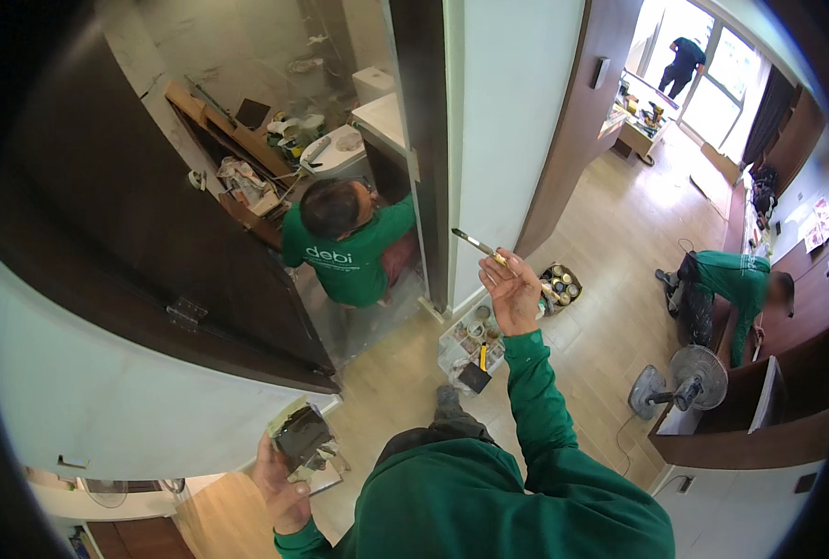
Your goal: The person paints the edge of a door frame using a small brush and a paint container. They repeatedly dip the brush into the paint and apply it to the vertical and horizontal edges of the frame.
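Observation:
My right hand (pixel 514 296) is raised beside the dark door frame (pixel 425 158), its fingers closed round a thin paintbrush (pixel 475 243). The brush's dark tip points up and left toward the frame and the white wall edge. Low on the left, my left hand (pixel 279 480) grips a small flat palette (pixel 304 438) smeared with dark brown paint and pale patches. Below my right hand, a plastic tray (pixel 452 349) with several pots stands on the floor. A black and yellow tool (pixel 477 373) lies at its near edge.
A box of small cans (pixel 561 287) stands right of the tray. A dark door (pixel 107 205) stands open at left. One co-worker (pixel 349 252) crouches in the doorway; another (pixel 726 289) bends by the right-hand cabinets, near a fan (pixel 696 377). A person (pixel 683 65) stands by far windows.

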